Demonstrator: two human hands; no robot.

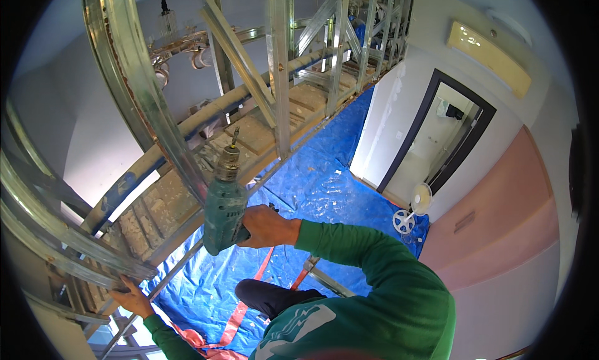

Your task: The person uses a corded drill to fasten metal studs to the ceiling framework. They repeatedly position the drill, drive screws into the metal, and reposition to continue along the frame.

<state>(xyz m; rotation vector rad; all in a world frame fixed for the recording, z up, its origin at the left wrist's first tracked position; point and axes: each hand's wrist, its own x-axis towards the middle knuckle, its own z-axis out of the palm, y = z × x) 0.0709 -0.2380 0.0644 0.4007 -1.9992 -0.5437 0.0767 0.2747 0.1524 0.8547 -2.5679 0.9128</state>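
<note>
My right hand is wrapped round the handle of a dusty teal power drill. The drill points up and away from me, and a short driver bit sticks out of its metal chuck. At the lower left, my left hand grips the near end of a shiny metal stud, thumb and fingers at its edge. Beside the drill rises another bent-looking metal stud. The bit's tip appears apart from the framing.
A dusty wooden ledge and a thick pipe run through the metal framing. Below lies a blue tarp with red strips. A white fan stands near a dark-framed doorway. Part of a ladder-like metal rail shows beneath me.
</note>
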